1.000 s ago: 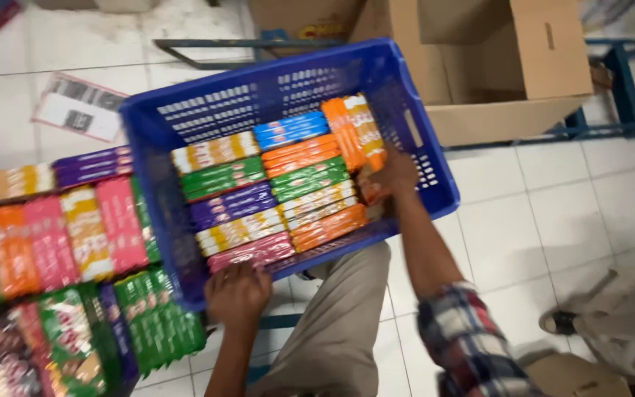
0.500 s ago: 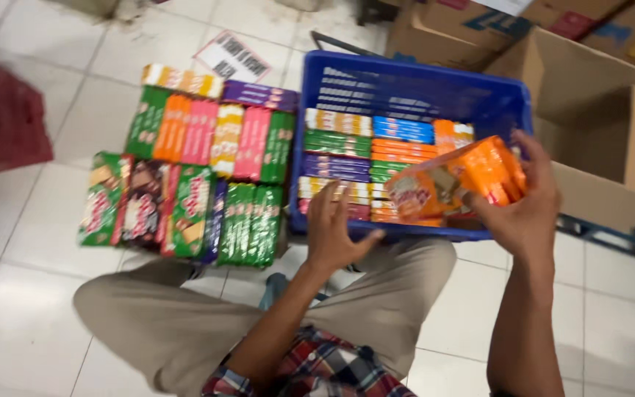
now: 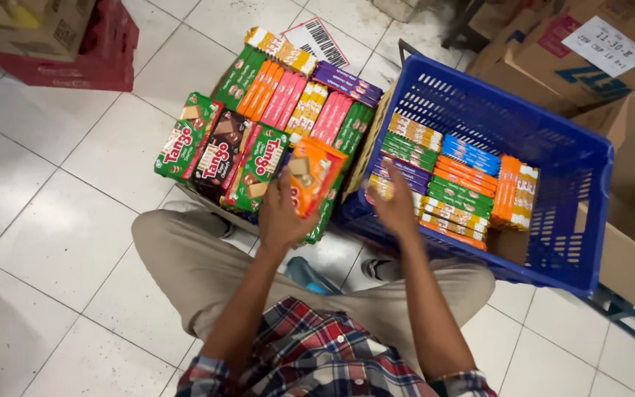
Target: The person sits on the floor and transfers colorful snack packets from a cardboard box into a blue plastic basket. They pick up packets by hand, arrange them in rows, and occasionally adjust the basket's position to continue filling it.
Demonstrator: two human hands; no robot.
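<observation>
The orange packet (image 3: 311, 175) has been carried from the blue crate (image 3: 553, 147) to the floor stack (image 3: 259, 110), gripped by the left hand (image 3: 281, 213); the right hand (image 3: 395, 206), spread, is reaching into the crate; setting down seems next.

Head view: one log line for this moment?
left hand: holds orange snack pack | right hand: open, over blue plastic crate

Bare floor tiles (image 3: 60, 213) leftward; blue crate (image 3: 582, 220) and cardboard boxes (image 3: 626, 169) crowding right.
</observation>
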